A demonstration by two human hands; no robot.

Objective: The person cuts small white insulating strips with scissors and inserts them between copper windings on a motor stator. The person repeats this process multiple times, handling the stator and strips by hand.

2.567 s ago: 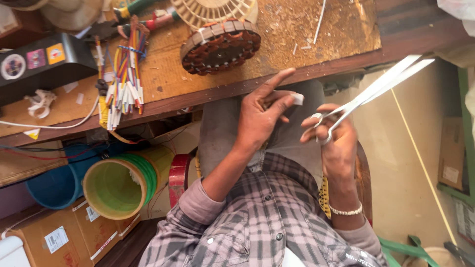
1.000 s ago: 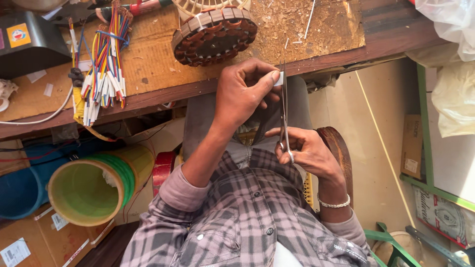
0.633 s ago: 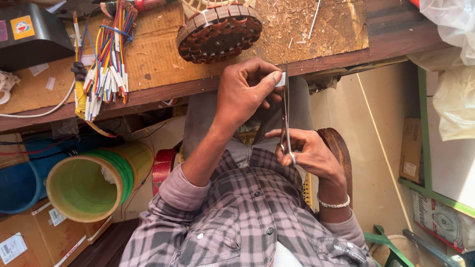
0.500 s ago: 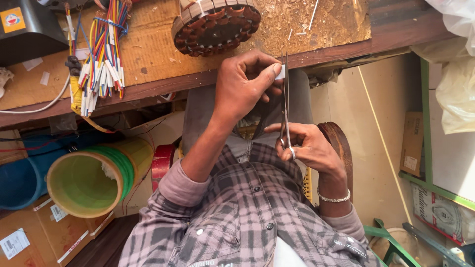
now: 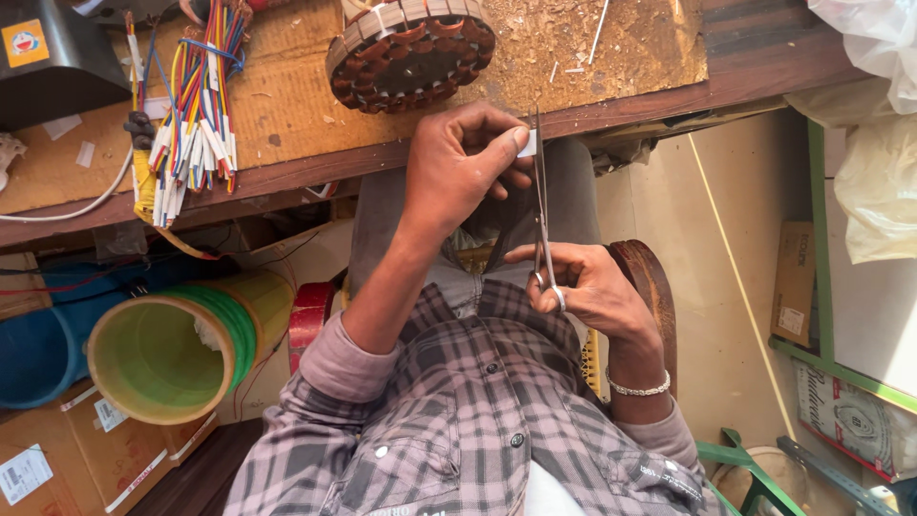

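Note:
My left hand [image 5: 458,172] pinches a small white strip [image 5: 526,142] between thumb and fingers, just below the workbench edge. My right hand [image 5: 592,287], with a bead bracelet on its wrist, has its fingers in the handles of slim metal scissors [image 5: 541,205]. The blades point up along the strip and look nearly shut beside it. Both hands hover over my lap. A round wound stator [image 5: 411,53] with copper coils lies on the bench right above my left hand.
A bundle of coloured wires [image 5: 191,105] lies on the wooden workbench [image 5: 287,124], next to a black device [image 5: 48,57]. Under the bench sit a yellow-green bucket [image 5: 162,349], a blue bucket [image 5: 38,344] and cardboard boxes. Plastic bags [image 5: 879,124] hang at right.
The scissors were wide open and pointing off to the right; they have swung upright against the white strip. In the last second the hands have barely moved.

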